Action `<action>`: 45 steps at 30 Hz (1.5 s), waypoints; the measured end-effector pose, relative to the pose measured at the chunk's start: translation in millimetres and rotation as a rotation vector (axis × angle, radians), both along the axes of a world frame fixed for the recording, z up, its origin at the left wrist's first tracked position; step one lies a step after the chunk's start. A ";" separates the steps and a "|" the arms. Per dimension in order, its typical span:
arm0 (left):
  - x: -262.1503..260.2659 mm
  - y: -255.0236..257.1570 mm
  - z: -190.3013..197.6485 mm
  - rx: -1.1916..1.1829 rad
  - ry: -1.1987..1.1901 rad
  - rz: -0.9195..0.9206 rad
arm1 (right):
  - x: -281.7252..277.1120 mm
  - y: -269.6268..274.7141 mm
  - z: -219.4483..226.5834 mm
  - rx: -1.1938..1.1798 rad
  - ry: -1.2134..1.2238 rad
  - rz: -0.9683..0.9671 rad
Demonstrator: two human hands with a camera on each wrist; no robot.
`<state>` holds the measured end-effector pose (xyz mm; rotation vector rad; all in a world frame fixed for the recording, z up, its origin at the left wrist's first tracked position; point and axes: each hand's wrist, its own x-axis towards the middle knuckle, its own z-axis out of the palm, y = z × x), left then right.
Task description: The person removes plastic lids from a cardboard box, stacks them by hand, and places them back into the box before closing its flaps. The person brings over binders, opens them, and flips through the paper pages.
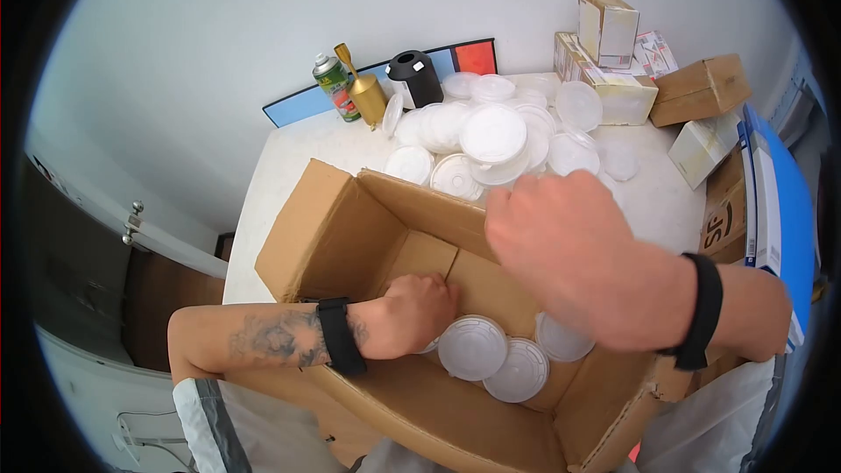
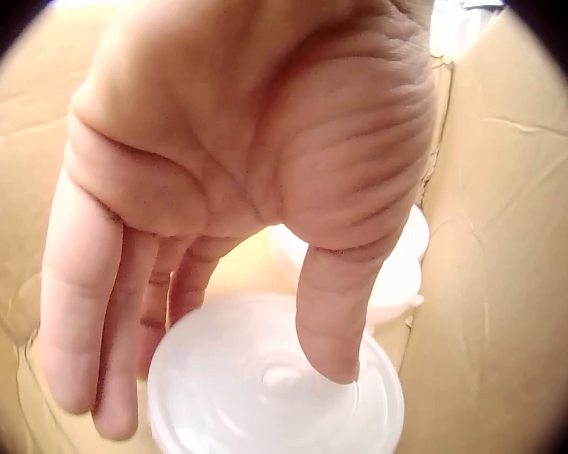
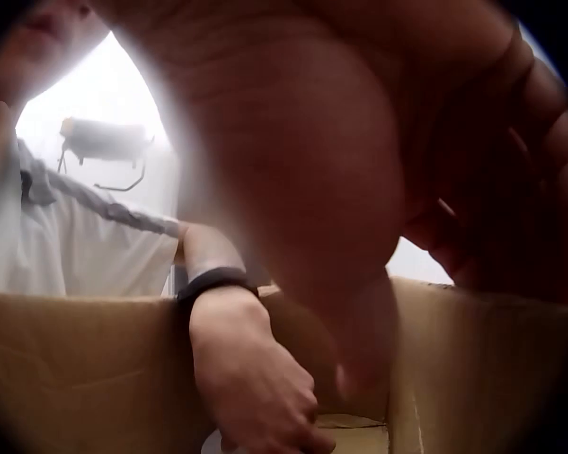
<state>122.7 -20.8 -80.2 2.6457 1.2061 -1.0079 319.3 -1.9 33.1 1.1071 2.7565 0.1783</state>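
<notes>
My left hand reaches down inside an open cardboard box, its fingers extended. In the left wrist view its thumb overlaps a round white plastic lid, and the other fingers hang along the lid's left side. Several such lids lie on the box floor to the right of this hand, partly overlapping. Over the box's far right side hovers my right hand, slightly blurred, with loosely bent fingers and nothing visible in its grasp. A heap of the same white lids covers the table behind the box.
Behind the heap stand a spray can, a gold pot and a black canister. Cartons are stacked at the back right of the white table. Blue folders stand at the right edge.
</notes>
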 end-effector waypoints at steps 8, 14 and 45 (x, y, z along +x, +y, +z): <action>-10.2 -1.6 42.0 -0.067 -0.119 -0.109 | -25.2 -33.2 -38.3 0.540 0.028 0.044; -36.9 16.7 139.2 0.121 -0.207 -0.140 | -28.2 -26.9 -42.9 0.537 -0.006 0.091; 3.6 35.2 15.3 -0.432 -0.344 -0.236 | -10.1 -46.2 -74.4 -0.713 -0.121 0.262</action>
